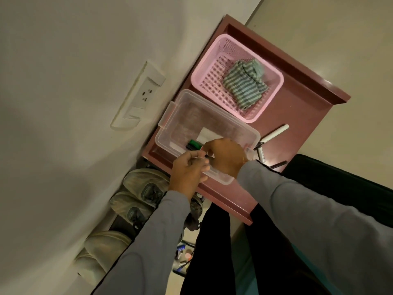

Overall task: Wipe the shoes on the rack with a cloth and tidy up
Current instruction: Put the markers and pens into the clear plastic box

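While the striped cloth (pixel 244 84) is sitting in the pink basket (pixel 204 75), both hands (pixel 209 159) are meeting, fingers curled, over the clear bin (pixel 170 120); grip contents unclear.

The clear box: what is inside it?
In the clear box: a green item and white paper. The right hand covers the near corner, so anything there is hidden.

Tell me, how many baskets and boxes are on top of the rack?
2. A pink basket with a striped cloth sits at the far end. A clear box sits beside it, nearer the hands. I see no others.
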